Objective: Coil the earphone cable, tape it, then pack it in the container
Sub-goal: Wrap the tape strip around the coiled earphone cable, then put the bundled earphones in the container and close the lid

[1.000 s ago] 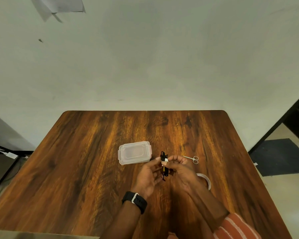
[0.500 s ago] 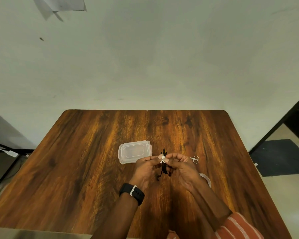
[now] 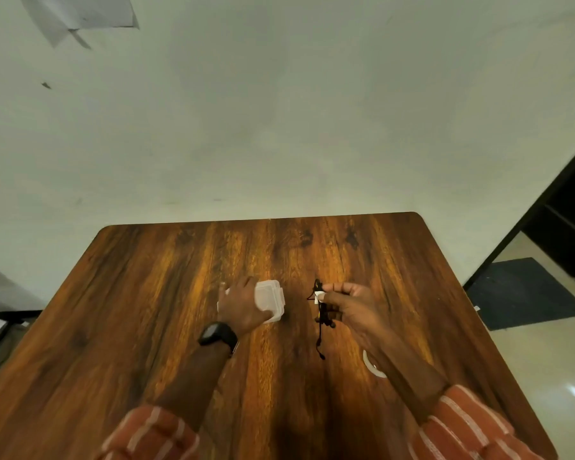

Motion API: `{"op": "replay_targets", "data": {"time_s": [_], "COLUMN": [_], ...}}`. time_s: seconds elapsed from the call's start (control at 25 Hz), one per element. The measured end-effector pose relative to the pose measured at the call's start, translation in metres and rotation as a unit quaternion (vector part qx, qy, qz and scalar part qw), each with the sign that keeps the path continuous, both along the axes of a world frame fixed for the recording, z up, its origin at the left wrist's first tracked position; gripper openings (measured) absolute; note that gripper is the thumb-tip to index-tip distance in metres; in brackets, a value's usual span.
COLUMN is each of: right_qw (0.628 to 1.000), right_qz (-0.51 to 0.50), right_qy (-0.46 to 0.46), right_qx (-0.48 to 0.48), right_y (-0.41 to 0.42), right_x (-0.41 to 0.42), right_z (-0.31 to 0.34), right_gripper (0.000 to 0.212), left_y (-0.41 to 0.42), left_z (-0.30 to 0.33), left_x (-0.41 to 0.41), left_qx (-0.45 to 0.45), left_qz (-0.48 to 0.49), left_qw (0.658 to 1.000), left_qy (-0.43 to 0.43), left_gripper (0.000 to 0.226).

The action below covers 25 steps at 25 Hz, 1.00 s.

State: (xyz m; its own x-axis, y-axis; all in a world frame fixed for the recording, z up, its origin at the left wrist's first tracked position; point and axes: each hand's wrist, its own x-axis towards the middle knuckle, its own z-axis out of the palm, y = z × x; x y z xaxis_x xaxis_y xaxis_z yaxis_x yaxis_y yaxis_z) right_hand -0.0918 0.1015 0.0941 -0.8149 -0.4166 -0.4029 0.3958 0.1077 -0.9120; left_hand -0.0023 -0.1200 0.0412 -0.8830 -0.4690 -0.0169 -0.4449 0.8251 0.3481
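My right hand (image 3: 352,305) pinches a black coiled earphone cable (image 3: 322,315) above the wooden table (image 3: 146,310). A strip of white tape (image 3: 319,296) wraps the bundle near its top, and a loose end of cable hangs down to the wood. My left hand (image 3: 243,305) lies over the left part of a small clear plastic container (image 3: 270,299) with its lid on, fingers curled around it. A black watch sits on my left wrist.
A roll of clear tape (image 3: 372,365) lies on the table under my right forearm. The wall stands just past the far table edge. A dark doorway and a floor mat (image 3: 525,290) are at the right.
My left hand let go of the cable and moved left onto the container. My right hand now holds the taped bundle alone. The view has shifted and the scissors are out of sight.
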Motion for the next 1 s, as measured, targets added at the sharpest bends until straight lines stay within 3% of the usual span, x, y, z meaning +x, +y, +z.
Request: {"op": "replay_targets", "data": {"time_s": [0.12, 0.28, 0.44, 0.6, 0.84, 0.92, 1.0], "right_qw": [0.999, 0.994, 0.989, 0.989, 0.985, 0.984, 0.983], "right_qz": [0.018, 0.037, 0.058, 0.075, 0.101, 0.110, 0.119], "right_qy": [0.041, 0.102, 0.132, 0.129, 0.136, 0.131, 0.123], "right_qx": [0.022, 0.027, 0.027, 0.023, 0.040, 0.054, 0.068], "right_y": [-0.004, -0.014, -0.026, -0.036, -0.053, -0.058, -0.063], "right_x": [-0.014, -0.023, -0.033, -0.029, -0.013, -0.007, -0.001], "right_z": [0.020, 0.057, 0.082, 0.080, 0.056, 0.039, 0.019], "right_gripper": [0.015, 0.012, 0.014, 0.014, 0.016, 0.017, 0.019], "left_y": [-0.056, -0.068, -0.035, 0.007, -0.025, -0.051, -0.067], "left_z": [-0.034, -0.052, -0.044, -0.037, -0.026, -0.035, -0.038], "left_x": [-0.017, -0.033, -0.027, -0.009, 0.071, 0.112, 0.150], "left_qx": [-0.075, -0.075, -0.046, 0.038, 0.033, 0.018, 0.028], "left_qz": [-0.078, -0.118, -0.173, -0.170, 0.036, 0.088, 0.138], "left_qw": [0.975, 0.951, 0.951, 0.959, 0.993, 0.988, 0.977], "left_qy": [-0.195, -0.277, -0.253, -0.222, -0.105, -0.129, -0.161], "left_gripper": [0.129, 0.134, 0.115, 0.120, 0.113, 0.111, 0.128]}}
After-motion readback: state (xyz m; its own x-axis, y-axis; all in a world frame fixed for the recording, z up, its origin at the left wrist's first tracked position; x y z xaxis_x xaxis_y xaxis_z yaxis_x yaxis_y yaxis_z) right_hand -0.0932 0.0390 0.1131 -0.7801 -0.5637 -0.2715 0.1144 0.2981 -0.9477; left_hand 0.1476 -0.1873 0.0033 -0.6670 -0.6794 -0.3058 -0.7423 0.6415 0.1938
